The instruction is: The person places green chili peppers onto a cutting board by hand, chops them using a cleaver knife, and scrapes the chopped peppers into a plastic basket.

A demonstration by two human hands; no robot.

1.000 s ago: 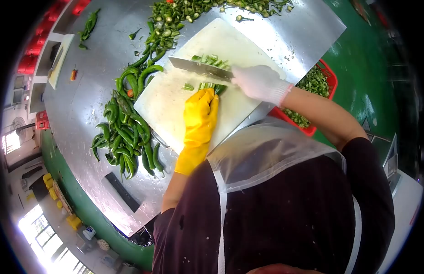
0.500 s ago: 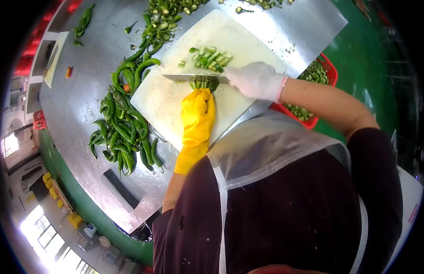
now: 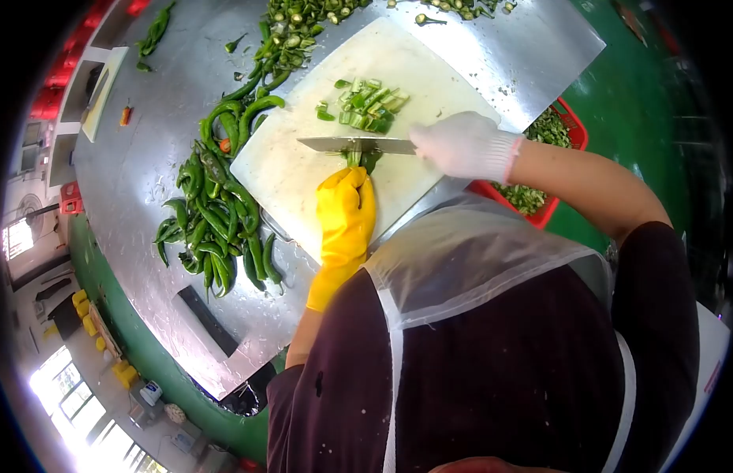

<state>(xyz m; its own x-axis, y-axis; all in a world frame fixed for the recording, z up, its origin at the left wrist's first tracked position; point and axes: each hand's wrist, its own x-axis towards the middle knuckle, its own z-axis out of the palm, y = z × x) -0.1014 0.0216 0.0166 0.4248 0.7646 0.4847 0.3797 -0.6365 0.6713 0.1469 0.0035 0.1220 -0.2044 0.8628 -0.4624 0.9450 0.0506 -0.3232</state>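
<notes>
My left hand (image 3: 346, 209), in a yellow rubber glove, has its fingers curled over green peppers (image 3: 355, 158) on the white cutting board (image 3: 283, 177). My right hand (image 3: 461, 146), in a white glove, grips the knife (image 3: 354, 144) by its handle, which the fingers hide. The blade lies across the peppers, just beyond my left fingertips. Past the blade, cut pepper pieces (image 3: 372, 106) form a small pile, with a few bits to their left.
Whole green peppers (image 3: 216, 225) are heaped left of the board on the metal table (image 3: 138, 213). Pepper stem ends (image 3: 291, 27) lie along the far side. A red basket (image 3: 573, 126) of chopped peppers stands beyond the table's right edge.
Since a second ago, the knife has moved off the cut pieces toward my left hand, and the pile beyond the blade has grown. My left hand still holds the peppers.
</notes>
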